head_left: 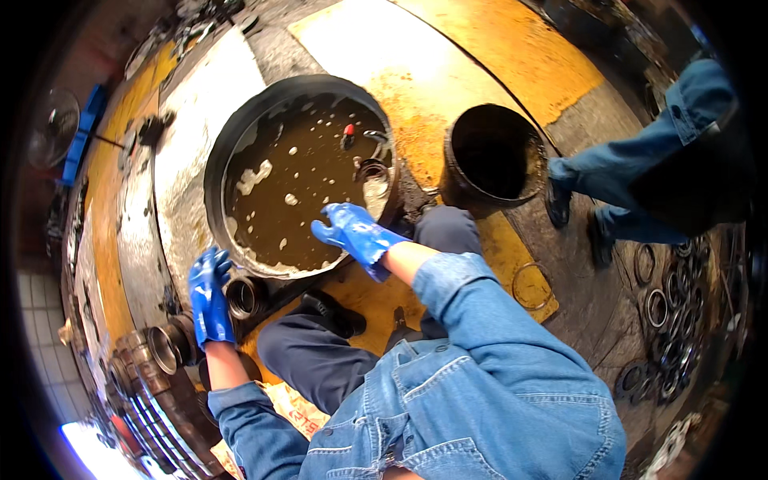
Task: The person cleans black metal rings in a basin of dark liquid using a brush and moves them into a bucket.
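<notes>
A wide round metal tub (214, 188) of murky brown liquid (280, 172) stands in front of me, with patches of foam floating on it. My right hand (356, 234), in a blue rubber glove, reaches over the tub's near rim with fingers stretched above the liquid and nothing in them. My left hand (210, 300), gloved alike, is outside the tub at the lower left, its fingers loosely apart and holding nothing. Beside it is a ring-shaped metal part (243, 298). Another ring-like part (371, 171) and a small red-tipped tool (348, 136) show at the tub's right side.
A dark, deep drum (456, 188) stands right of the tub. Another person (672, 168) in blue work clothes is at the right. Several metal rings (672, 304) lie on the floor there. More cylindrical metal parts (166, 348) stand at lower left, and a blue object (82, 136) farther left.
</notes>
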Tool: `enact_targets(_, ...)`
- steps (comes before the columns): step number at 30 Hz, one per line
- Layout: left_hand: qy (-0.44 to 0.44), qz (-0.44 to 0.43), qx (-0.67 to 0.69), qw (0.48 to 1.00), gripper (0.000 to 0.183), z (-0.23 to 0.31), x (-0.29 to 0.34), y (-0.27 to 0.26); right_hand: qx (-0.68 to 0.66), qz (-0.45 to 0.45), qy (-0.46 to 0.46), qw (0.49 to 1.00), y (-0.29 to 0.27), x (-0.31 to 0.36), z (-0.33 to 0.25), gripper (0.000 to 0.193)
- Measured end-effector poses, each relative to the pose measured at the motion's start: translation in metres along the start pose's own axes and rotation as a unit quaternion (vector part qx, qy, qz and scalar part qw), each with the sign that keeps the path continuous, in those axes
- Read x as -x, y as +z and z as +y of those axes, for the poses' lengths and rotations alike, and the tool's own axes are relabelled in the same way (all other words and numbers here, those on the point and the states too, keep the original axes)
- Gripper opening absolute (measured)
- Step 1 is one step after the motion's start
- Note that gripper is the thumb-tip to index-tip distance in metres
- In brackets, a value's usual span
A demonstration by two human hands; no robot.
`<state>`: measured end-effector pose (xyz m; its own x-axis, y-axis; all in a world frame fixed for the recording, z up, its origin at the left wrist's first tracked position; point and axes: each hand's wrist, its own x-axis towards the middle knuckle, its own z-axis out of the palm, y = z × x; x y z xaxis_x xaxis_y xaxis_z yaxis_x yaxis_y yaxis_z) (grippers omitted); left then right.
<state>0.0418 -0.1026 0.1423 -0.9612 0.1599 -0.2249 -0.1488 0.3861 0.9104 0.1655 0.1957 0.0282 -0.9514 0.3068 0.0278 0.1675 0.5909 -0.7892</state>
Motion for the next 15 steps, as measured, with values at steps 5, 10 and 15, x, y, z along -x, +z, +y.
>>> enact_targets(5, 0.210, -0.130, -0.163, 0.955, 0.033, -0.031, -0.008, 0.116, -0.115, 0.000, -0.005, 0.993, -0.090, -0.017, -0.045, 0.038)
enact_targets(10, 0.155, -0.168, -0.317, 0.921, 0.035, -0.047, 0.025, 0.204, 0.046, -0.022, 0.080, 0.996, -0.221, -0.049, 0.016, 0.036)
enact_targets(15, 0.140, -0.229, -0.285, 0.920, 0.036, -0.086, 0.008, 0.219, 0.229, -0.057, 0.122, 0.964, -0.331, -0.021, 0.182, 0.041)
